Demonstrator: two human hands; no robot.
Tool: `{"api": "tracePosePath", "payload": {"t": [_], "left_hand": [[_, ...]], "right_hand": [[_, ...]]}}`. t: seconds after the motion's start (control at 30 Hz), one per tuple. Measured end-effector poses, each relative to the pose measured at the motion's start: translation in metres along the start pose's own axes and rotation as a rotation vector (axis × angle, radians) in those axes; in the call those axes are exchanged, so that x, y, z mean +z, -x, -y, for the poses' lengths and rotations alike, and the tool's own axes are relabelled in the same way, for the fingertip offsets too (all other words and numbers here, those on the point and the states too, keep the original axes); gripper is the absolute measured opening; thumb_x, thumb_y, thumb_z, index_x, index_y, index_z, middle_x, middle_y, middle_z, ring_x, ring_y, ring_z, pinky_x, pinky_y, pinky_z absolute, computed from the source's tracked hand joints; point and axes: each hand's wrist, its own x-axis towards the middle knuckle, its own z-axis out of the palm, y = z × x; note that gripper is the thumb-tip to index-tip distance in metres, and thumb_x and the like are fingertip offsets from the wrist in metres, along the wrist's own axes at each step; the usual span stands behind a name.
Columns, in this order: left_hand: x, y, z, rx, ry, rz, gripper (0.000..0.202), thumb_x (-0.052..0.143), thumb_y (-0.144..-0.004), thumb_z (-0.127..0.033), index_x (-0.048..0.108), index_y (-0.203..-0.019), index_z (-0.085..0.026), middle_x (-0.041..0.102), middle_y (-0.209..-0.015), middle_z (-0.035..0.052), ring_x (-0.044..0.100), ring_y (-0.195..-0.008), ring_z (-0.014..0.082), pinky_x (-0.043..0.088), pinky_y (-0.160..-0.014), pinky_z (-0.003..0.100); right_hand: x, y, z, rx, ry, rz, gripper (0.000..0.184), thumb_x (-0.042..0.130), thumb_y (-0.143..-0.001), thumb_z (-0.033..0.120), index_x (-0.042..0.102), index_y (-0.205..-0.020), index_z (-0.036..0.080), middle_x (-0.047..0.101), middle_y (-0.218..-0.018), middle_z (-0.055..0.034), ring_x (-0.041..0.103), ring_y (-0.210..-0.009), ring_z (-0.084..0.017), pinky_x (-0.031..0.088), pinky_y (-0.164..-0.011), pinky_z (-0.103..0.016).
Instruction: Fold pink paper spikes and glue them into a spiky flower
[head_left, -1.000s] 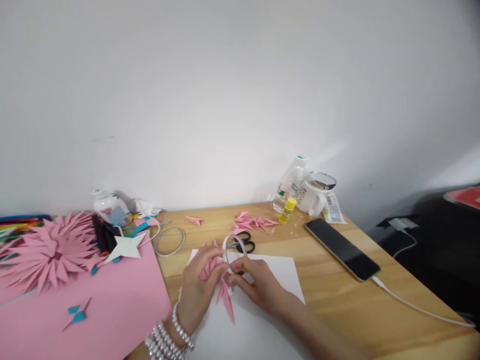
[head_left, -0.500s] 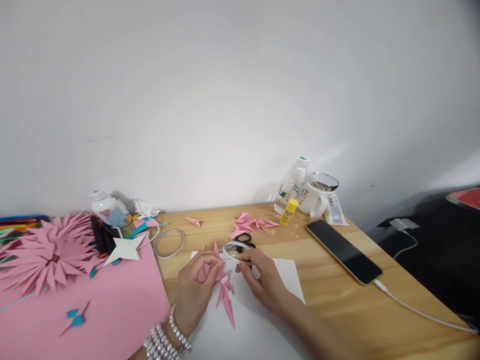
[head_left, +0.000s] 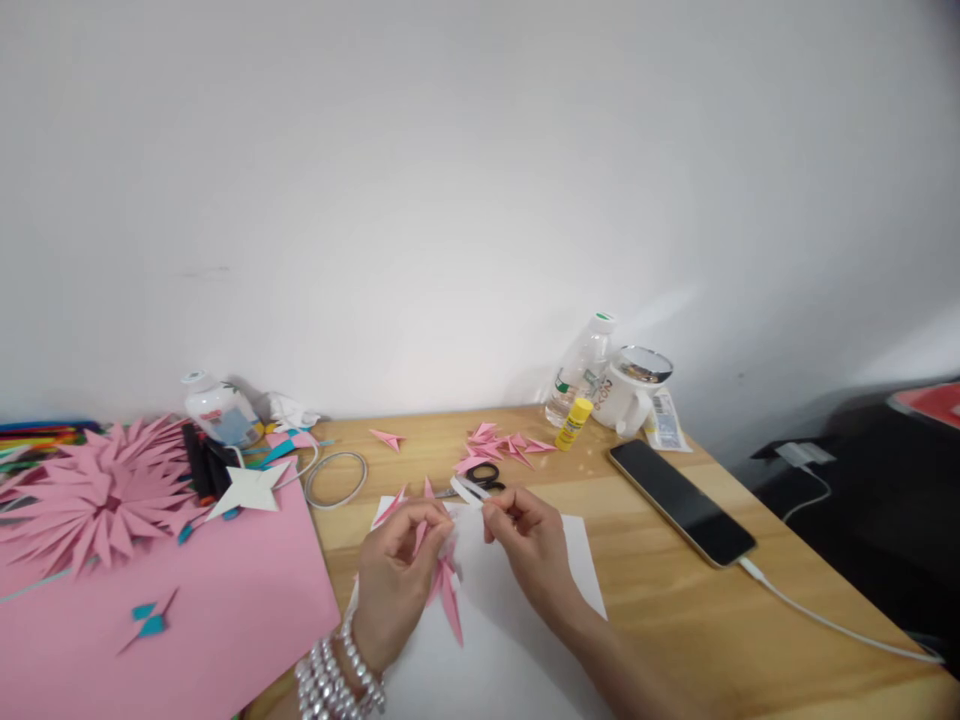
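My right hand (head_left: 531, 548) pinches a thin white roll of tape (head_left: 468, 492), tilted up between thumb and fingers above the white paper sheet (head_left: 510, 660). My left hand (head_left: 401, 565), with a pearl bracelet on its wrist, is closed in a pinch just left of the roll. A pale, blurred patch shows between the two hands; I cannot make out what the left fingertips hold. Pink folded paper points (head_left: 450, 598) lie under and beside the left hand, partly hidden by it. Black-handled scissors (head_left: 482, 474) lie behind the roll.
Pink folded pieces (head_left: 504, 446) and a yellow glue stick (head_left: 574, 424) stand behind the hands, near a bottle (head_left: 585, 375) and mug (head_left: 628, 398). A phone (head_left: 681, 502) lies right. Left are a tape ring (head_left: 336, 481), a white paper star (head_left: 251, 490), and a large pink paper flower (head_left: 112, 500).
The tape roll has turned in my right hand and now shows more edge-on. My left hand stays pinched near the pink points, and the view has shifted slightly.
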Motion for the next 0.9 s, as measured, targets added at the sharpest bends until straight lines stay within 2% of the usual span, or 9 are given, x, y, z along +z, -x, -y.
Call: {"api": "tracePosePath", "payload": {"t": [0.13, 0.17, 0.3, 0.43, 0.57, 0.63, 0.7, 0.83, 0.9], "left_hand": [[-0.010, -0.008, 0.007, -0.080, 0.053, -0.195, 0.012, 0.062, -0.069, -0.027, 0.056, -0.068, -0.017, 0.061, -0.069, 0.0007, 0.058, -0.064, 0.0133, 0.048, -0.058, 0.022], [-0.012, -0.011, 0.009, -0.101, 0.062, -0.194, 0.012, 0.062, -0.069, -0.028, 0.056, -0.068, -0.017, 0.061, -0.070, 0.0008, 0.058, -0.065, 0.0133, 0.048, -0.059, 0.023], [-0.014, -0.018, 0.015, -0.142, 0.055, -0.104, 0.014, 0.060, -0.070, -0.029, 0.055, -0.069, -0.016, 0.057, -0.067, 0.0005, 0.055, -0.064, 0.0131, 0.047, -0.060, 0.023], [-0.013, -0.018, 0.016, -0.134, 0.047, 0.012, 0.014, 0.058, -0.073, -0.029, 0.053, -0.068, -0.017, 0.053, -0.067, -0.0010, 0.051, -0.063, 0.0117, 0.044, -0.059, 0.022], [-0.013, -0.017, 0.012, -0.116, 0.086, 0.117, 0.016, 0.055, -0.075, -0.030, 0.050, -0.067, -0.017, 0.050, -0.067, -0.0011, 0.049, -0.065, 0.0122, 0.044, -0.065, 0.025], [-0.013, -0.017, 0.010, -0.115, 0.101, 0.168, 0.016, 0.054, -0.076, -0.031, 0.050, -0.068, -0.017, 0.051, -0.068, 0.0003, 0.050, -0.068, 0.0137, 0.044, -0.068, 0.027], [-0.013, -0.017, 0.009, -0.120, 0.111, 0.200, 0.016, 0.054, -0.077, -0.031, 0.050, -0.069, -0.017, 0.053, -0.071, 0.0015, 0.052, -0.071, 0.0148, 0.043, -0.069, 0.028], [-0.015, -0.018, 0.007, -0.153, 0.118, 0.236, 0.017, 0.055, -0.076, -0.030, 0.051, -0.067, -0.016, 0.054, -0.070, 0.0009, 0.051, -0.068, 0.0132, 0.042, -0.064, 0.024], [-0.015, -0.018, 0.006, -0.175, 0.125, 0.236, 0.017, 0.057, -0.075, -0.030, 0.052, -0.067, -0.016, 0.054, -0.069, 0.0008, 0.051, -0.067, 0.0129, 0.042, -0.063, 0.024]], "right_hand": [[-0.018, -0.012, -0.004, -0.083, 0.106, -0.301, 0.021, 0.048, -0.076, 0.029, 0.050, -0.058, 0.018, 0.050, -0.052, 0.0022, 0.044, -0.049, -0.012, 0.035, -0.050, -0.022], [-0.022, -0.015, -0.005, -0.137, 0.185, -0.308, 0.020, 0.049, -0.077, 0.029, 0.052, -0.060, 0.018, 0.052, -0.053, 0.0014, 0.047, -0.051, -0.012, 0.036, -0.052, -0.023], [-0.024, -0.019, -0.008, -0.328, 0.603, -0.107, 0.025, 0.052, -0.078, 0.033, 0.055, -0.057, 0.019, 0.057, -0.053, -0.0008, 0.050, -0.051, -0.013, 0.033, -0.051, -0.023], [-0.020, -0.016, -0.005, -0.318, 0.915, -0.018, 0.035, 0.059, -0.073, 0.042, 0.052, -0.047, 0.020, 0.053, -0.046, -0.0017, 0.048, -0.046, -0.014, 0.024, -0.045, -0.024], [-0.018, -0.012, -0.004, -0.265, 0.670, 0.146, 0.011, 0.065, -0.070, 0.031, 0.059, -0.067, 0.022, 0.062, -0.062, -0.0007, 0.056, -0.061, -0.016, 0.037, -0.052, -0.024], [-0.015, -0.010, -0.005, -0.226, 0.396, 0.233, 0.020, 0.062, -0.071, 0.026, 0.058, -0.091, 0.023, 0.064, -0.078, -0.0010, 0.057, -0.068, -0.014, 0.044, -0.059, -0.024], [-0.012, -0.009, -0.006, -0.199, 0.187, 0.290, 0.029, 0.058, -0.074, 0.024, 0.054, -0.102, 0.022, 0.063, -0.086, -0.0021, 0.058, -0.069, -0.013, 0.048, -0.060, -0.024], [-0.006, -0.008, -0.005, -0.165, 0.089, 0.250, 0.006, 0.055, -0.075, 0.024, 0.059, -0.076, 0.019, 0.063, -0.074, -0.0015, 0.058, -0.067, -0.013, 0.047, -0.059, -0.023], [-0.004, -0.008, -0.004, -0.162, 0.089, 0.224, 0.009, 0.056, -0.075, 0.023, 0.057, -0.068, 0.018, 0.060, -0.067, -0.0006, 0.055, -0.063, -0.012, 0.045, -0.057, -0.022]]}}
